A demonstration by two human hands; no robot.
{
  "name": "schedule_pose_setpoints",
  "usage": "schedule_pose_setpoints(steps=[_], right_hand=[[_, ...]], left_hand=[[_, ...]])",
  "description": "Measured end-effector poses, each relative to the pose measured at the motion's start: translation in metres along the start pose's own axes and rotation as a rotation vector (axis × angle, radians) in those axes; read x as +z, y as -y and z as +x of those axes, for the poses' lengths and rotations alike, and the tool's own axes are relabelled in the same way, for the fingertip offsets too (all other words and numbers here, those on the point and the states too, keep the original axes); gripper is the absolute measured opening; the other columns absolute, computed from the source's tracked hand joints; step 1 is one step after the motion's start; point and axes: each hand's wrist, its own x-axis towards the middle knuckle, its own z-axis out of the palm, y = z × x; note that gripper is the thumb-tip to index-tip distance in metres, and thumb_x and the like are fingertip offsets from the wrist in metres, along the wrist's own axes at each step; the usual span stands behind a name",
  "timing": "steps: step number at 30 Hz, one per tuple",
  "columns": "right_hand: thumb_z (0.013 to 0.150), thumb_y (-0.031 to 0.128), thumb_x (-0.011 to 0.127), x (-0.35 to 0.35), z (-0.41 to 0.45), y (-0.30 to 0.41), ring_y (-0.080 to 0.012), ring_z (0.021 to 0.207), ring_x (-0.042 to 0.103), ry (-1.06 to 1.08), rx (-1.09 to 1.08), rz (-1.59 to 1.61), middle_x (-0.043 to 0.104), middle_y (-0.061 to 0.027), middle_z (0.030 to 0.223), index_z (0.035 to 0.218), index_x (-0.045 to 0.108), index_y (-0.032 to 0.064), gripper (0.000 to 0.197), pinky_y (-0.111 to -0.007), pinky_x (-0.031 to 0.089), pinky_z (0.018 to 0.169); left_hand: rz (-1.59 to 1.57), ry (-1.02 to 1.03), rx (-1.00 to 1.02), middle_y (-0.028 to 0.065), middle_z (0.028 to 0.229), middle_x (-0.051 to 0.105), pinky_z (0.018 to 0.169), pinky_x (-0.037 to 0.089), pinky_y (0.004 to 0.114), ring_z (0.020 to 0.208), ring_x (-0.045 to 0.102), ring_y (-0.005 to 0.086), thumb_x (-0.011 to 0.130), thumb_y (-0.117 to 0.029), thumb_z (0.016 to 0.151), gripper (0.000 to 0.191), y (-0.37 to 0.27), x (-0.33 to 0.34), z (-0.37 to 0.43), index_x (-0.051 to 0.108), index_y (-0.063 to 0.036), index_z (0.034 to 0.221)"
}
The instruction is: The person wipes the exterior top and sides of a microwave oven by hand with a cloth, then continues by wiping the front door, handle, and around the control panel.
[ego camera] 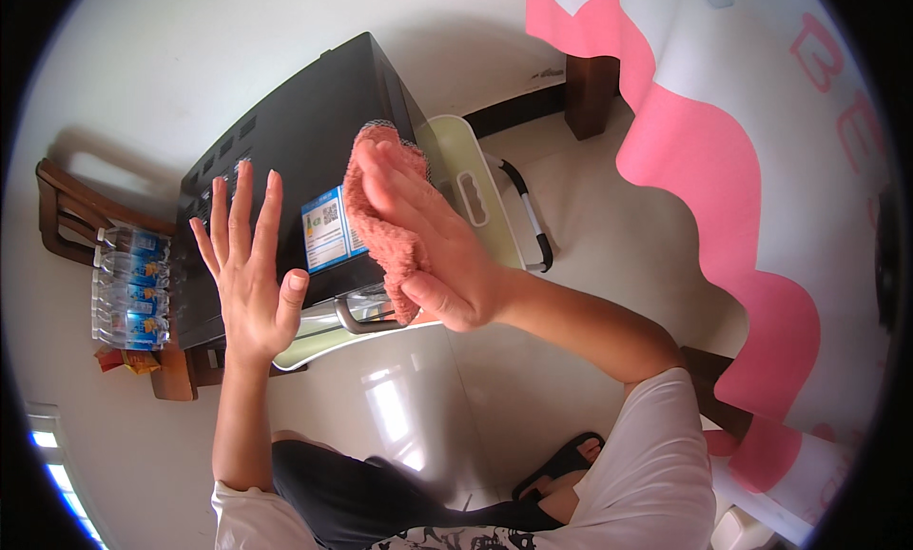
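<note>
My right hand (442,243) holds a folded pink terry cloth (389,239), with the fingers extended along it and the thumb over its lower end. The cloth overlaps the front right edge of a black microwave oven (307,122) in my view; whether it touches the casing I cannot tell. My left hand (250,286) holds nothing, its fingers spread in front of the oven's left part. Between the hands, a blue-and-white label (328,225) bearing writing and a printed code is on the casing, partly covered by the cloth. Below it a curved grey handle (349,318) shows.
A light green folding table (492,225) with a handle cutout is under the oven. On the left are a wooden chair (60,200), several plastic water bottles (135,286) and a red-yellow packet (128,361). A pink-and-white tablecloth (720,157) hangs on the right.
</note>
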Motion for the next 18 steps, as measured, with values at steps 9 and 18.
schedule_pose_setpoints(steps=[9, 18], right_hand=[[0.099, 0.027, 0.057, 0.045, -0.122, -0.037, -0.0385, 0.161, 0.004, -0.207, 0.114, 0.316, 0.008, -0.0220, 0.173, 0.164, 0.013, -0.0058, 0.085, -0.049, 0.002, 0.128], [0.103, 0.038, 0.054, 0.038, -0.135, -0.073, -0.0264, 0.156, 0.022, -0.265, 0.477, 0.432, 0.004, -0.0161, 0.175, 0.165, 0.004, -0.0043, 0.089, -0.035, 0.023, 0.123]], left_hand=[[-0.029, -0.024, -0.002, 0.0109, 0.171, 0.028, 0.125, -0.004, 0.062, 0.160, 0.014, 0.0355, 0.021, -0.084, 0.094, 0.093, 0.001, 0.003, -0.002, 0.043, -0.0221, 0.160], [-0.029, -0.009, -0.013, 0.0105, 0.171, 0.029, 0.125, -0.005, 0.062, 0.160, 0.014, 0.0355, 0.021, -0.083, 0.095, 0.092, -0.003, 0.001, -0.002, 0.043, -0.0224, 0.160]])
